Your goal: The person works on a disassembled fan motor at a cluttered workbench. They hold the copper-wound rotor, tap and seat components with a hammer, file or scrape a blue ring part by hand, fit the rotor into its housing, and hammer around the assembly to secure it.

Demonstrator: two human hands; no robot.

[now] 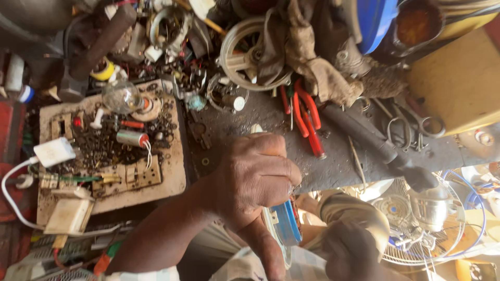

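Note:
My left hand (255, 177) is a closed fist at the middle of the view, over the front edge of the dark workbench (333, 161). A pale tip (256, 128) sticks out of the top of the fist; the rest of that object is hidden. Just under the fingers sits a blue-rimmed round part (287, 224). My right hand (354, 252) is low at the bottom right, in shadow, with its fingers curled beside a tan rounded thing (346, 208). Whether it holds anything is unclear.
Red-handled pliers (307, 119), scissors (411, 130) and a dark-handled tool (375, 143) lie on the bench behind my hands. A board of switches and small parts (112, 151) is at left, a wire fan guard (427, 218) at right, and a pulley wheel (245, 54) with rags behind.

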